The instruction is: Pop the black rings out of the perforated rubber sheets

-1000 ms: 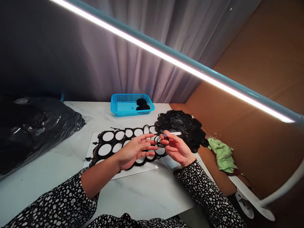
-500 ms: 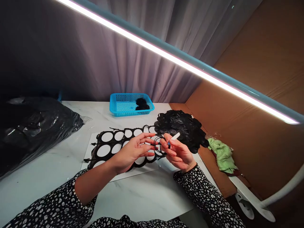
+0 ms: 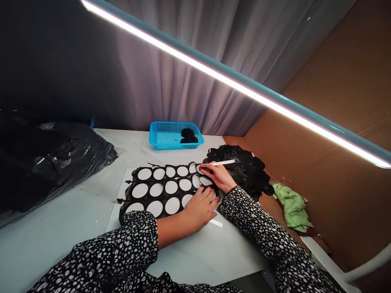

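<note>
On the table lies a black sheet (image 3: 163, 195) with rows of round holes, white showing through them, on a white board (image 3: 113, 215). My left hand (image 3: 202, 207) rests palm down over the sheet's right part, fingers spread and touching it. My right hand (image 3: 218, 176) is closed on a slim white pen-like tool (image 3: 224, 162). It works at the sheet's upper right holes, and the tool's tip is hidden by the fingers. Just beyond my right hand is a heap of black round pieces (image 3: 244, 171).
A blue basket (image 3: 154, 140) with some black round pieces stands at the back. A large black plastic bag (image 3: 58, 162) fills the left side. Right of the heap lies a green cloth (image 3: 291, 205). A bright lamp bar (image 3: 226, 77) crosses above, beside a cardboard wall (image 3: 336, 134).
Both hands have come down onto the sheet from above it. The thin black rings that hung between them are out of the fingers. The view has shifted slightly left.
</note>
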Demonstrator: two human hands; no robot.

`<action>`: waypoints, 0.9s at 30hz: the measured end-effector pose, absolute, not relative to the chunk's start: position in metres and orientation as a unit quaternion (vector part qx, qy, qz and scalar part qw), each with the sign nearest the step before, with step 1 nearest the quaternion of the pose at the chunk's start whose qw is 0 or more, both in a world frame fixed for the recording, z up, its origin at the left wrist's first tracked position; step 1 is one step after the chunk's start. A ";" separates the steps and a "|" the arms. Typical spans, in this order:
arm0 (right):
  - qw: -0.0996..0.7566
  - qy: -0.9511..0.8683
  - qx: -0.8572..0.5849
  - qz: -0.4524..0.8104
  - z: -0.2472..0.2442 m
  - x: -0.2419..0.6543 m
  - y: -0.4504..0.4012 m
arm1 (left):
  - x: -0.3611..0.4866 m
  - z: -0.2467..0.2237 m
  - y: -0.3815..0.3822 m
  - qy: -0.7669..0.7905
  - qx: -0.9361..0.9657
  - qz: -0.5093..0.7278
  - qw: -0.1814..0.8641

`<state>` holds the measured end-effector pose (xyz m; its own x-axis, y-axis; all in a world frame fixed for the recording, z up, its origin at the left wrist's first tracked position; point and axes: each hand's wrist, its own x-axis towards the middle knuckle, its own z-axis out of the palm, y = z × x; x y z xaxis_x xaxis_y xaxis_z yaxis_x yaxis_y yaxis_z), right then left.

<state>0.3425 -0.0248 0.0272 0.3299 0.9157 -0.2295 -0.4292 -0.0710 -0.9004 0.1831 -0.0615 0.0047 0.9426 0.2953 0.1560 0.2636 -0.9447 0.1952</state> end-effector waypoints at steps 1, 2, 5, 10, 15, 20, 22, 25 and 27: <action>0.646 -0.236 -0.520 0.506 0.023 0.344 -0.022 | 0.186 0.002 -0.063 0.140 0.982 0.091 0.092; 0.655 -0.231 -0.528 0.489 0.019 0.347 -0.020 | 0.187 0.001 -0.064 0.130 0.982 0.092 0.102; 0.672 -0.220 -0.530 0.468 0.015 0.364 -0.022 | 0.190 0.002 -0.070 0.058 0.982 0.108 0.146; 0.688 -0.190 -0.517 0.472 0.035 0.380 -0.024 | 0.180 0.030 -0.067 0.045 0.974 0.191 0.110; 0.583 -0.340 -0.538 0.505 0.042 0.337 -0.006 | 0.122 0.025 -0.020 0.231 0.949 0.213 0.023; 0.420 -0.570 -0.580 0.403 0.022 0.296 0.003 | 0.084 -0.005 0.004 0.261 0.944 0.201 0.012; 0.395 -0.613 -0.583 0.358 0.017 0.293 0.001 | 0.082 -0.008 0.003 0.254 0.949 0.187 0.014; 0.384 -0.631 -0.584 0.339 0.016 0.294 -0.002 | 0.086 -0.006 0.000 0.251 0.953 0.168 0.021; 0.387 -0.634 -0.579 0.337 0.015 0.295 -0.002 | 0.089 -0.003 0.001 0.252 0.953 0.166 0.029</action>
